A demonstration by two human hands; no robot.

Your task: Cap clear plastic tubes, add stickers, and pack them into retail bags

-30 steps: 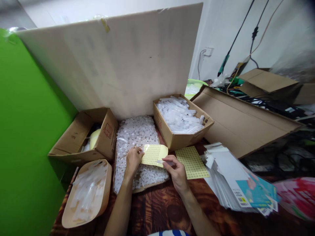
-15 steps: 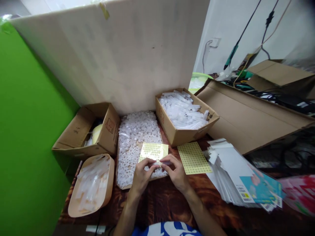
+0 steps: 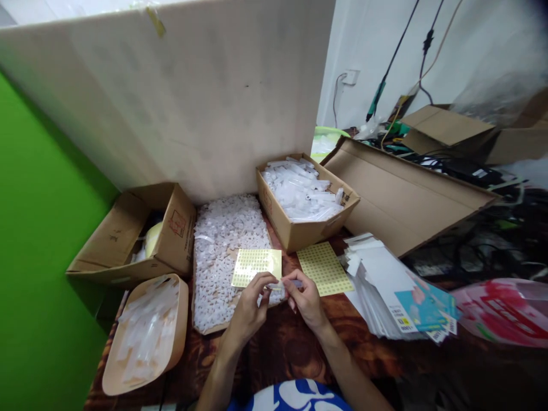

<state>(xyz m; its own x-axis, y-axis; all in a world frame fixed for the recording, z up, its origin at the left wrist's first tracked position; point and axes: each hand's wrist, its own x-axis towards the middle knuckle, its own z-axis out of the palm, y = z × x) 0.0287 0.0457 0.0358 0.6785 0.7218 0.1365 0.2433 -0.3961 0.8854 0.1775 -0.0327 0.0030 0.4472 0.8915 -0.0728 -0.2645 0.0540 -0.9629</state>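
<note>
In the middle of the head view, my left hand (image 3: 253, 299) and my right hand (image 3: 307, 299) meet at their fingertips over the table. Both are closed on a small whitish translucent plastic piece (image 3: 275, 284), largely covered by the fingers. Just behind them is a yellow sheet of small round stickers (image 3: 252, 264), lying on a shallow tray of small white plastic parts (image 3: 218, 240). A second yellow sticker sheet (image 3: 323, 265) lies on the table beyond my right hand.
A cardboard box of clear plastic tubes (image 3: 306, 234) stands behind the hands. To the left are a beige basket of translucent pieces (image 3: 183, 325) and an open cardboard box (image 3: 96, 242). Stacked printed cards (image 3: 385, 279) lie to the right, before a large cardboard flap (image 3: 398, 200).
The whole view has swung a little to the right, so the table's contents appear shifted left. My fingers have changed their hold, and the hands' fingertips have separated slightly.
</note>
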